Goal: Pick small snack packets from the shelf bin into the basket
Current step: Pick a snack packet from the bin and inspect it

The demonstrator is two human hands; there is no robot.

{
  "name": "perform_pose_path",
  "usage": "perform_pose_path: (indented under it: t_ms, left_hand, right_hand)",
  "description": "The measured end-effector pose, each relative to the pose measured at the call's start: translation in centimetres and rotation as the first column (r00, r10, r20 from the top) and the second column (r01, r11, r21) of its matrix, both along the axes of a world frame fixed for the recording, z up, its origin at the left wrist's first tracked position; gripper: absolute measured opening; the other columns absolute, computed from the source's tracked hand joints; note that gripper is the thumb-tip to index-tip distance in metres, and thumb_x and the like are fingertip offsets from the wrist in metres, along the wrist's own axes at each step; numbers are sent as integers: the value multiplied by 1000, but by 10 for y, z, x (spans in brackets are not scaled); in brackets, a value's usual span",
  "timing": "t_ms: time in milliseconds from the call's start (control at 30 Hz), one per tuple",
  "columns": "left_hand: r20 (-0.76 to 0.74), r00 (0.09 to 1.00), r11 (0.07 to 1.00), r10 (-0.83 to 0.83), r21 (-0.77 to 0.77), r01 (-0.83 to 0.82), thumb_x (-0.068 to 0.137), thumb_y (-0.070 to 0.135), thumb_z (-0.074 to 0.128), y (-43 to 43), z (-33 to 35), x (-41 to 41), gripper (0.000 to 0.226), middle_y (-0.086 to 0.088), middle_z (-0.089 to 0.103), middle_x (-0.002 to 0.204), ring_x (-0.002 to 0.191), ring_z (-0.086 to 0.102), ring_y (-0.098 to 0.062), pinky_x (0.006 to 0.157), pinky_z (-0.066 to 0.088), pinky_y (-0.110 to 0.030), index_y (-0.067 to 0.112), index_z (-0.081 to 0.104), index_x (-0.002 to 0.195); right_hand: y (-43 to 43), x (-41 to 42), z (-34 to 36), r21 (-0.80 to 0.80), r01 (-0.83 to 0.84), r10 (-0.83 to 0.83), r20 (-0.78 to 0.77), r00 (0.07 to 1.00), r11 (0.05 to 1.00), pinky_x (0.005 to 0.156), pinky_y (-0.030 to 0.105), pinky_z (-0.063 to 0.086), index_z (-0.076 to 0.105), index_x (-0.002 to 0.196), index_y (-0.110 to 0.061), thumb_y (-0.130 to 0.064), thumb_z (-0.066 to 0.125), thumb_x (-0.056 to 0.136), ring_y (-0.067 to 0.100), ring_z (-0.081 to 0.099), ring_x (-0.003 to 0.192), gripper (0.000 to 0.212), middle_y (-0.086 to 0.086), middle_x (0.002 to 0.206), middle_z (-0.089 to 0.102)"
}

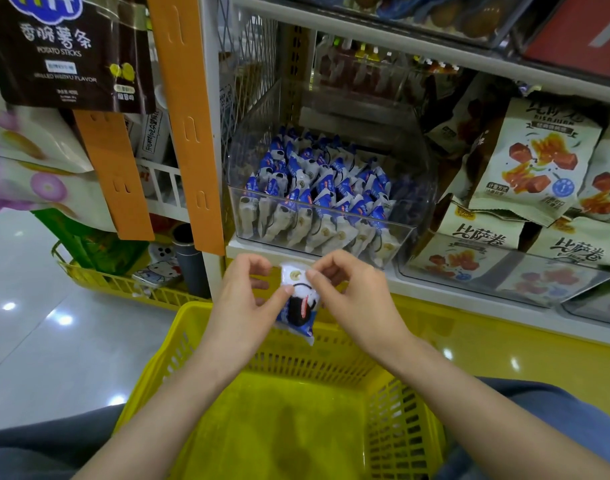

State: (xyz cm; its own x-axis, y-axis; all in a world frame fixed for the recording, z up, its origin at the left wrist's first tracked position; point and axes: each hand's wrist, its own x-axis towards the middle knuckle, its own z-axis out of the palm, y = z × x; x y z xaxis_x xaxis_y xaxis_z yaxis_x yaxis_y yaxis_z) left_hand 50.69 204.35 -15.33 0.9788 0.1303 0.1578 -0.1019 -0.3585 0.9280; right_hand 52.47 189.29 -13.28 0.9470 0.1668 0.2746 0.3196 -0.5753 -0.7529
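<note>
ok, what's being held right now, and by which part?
One snack packet, over the basket: left hand pinches its left edge, right hand pinches its top right corner.

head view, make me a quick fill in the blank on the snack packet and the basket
1. The left hand and the right hand together pinch ____ snack packet.
2. That packet is held over a ____ basket.
3. The clear shelf bin holds many packets printed white and ____.
4. The big bags lie to the ____ of the bin.

Missing words: one; yellow; blue; right
</note>
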Motion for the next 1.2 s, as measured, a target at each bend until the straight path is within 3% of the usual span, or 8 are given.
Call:
perform_pose_path:
  t_ms: [133,267,400,533,767,1000,1100,1200]
  left_hand:
    - [-30,995,993,-90,76,92,86,16,64,-4,0,-4,20,13,58,94,84,57,-2,70,47,-18,29,48,90]
    - [-178,973,976,-150,-183,117,88,23,60,-6,-1,-2,15,4,61,102,87,61,-11,74,52,-24,18,52,100]
    - [-311,936,869,-164,-494,-11,91,25,54,-3,3,1,18,-5,67,96,80,66,-11,72,54,-28,12,56,104]
    - [-293,926,777,-238,-630,0,86,31,57,-4,3,0,27,-3,69,95,86,67,-12,77,51,-33,11,59,105]
    - [-258,950,870,-177,-492,29,94,25,49,-7,5,-2,20,-2,69,106,97,67,-13,90,51,-34,19,59,110]
    - [-171,964,910,-204,-395,123,91,24,53,-7,3,-4,11,-2,68,107,102,64,-16,94,49,-41,30,56,100]
    - [-138,979,954,-152,-281,108,89,26,56,-6,-2,-4,6,2,68,92,88,64,-8,83,52,-32,26,54,94]
    - [-93,992,993,-83,-85,75,90,27,57,-8,-6,-4,12,10,57,66,57,53,8,53,40,-12,25,48,81]
  right_hand:
    - [1,5,3,215,90,-46,-202,978,972,55,24,53,61,75,-21,-19,62,87,0,57,59,13,-7,66,62]
    - [4,2,9,409,-8,155,-327,932,912,60,12,51,66,88,-16,-13,60,88,-4,62,67,6,-5,78,68]
    - [3,1,13,273,-143,221,-278,935,951,91,23,50,64,110,-17,-8,61,87,4,62,99,25,-4,106,68]
    - [7,-3,8,225,-150,205,-246,948,963,93,34,50,61,111,-21,-6,67,82,9,59,107,33,0,116,62]
    - [8,-1,0,213,-39,91,-238,967,976,71,11,49,58,112,-22,-21,67,83,1,61,94,30,-10,113,62]
    - [9,-5,-3,72,-43,50,-109,993,997,60,4,43,66,104,-25,-21,65,85,-6,59,86,19,-18,96,58]
    - [9,-6,-5,6,-38,38,-58,998,999,62,4,46,67,106,-22,-18,62,86,-7,60,85,21,-19,93,60]
    - [9,-6,-7,-44,-45,43,-47,998,998,69,12,52,67,110,-21,-17,58,88,-5,62,83,24,-13,95,69]
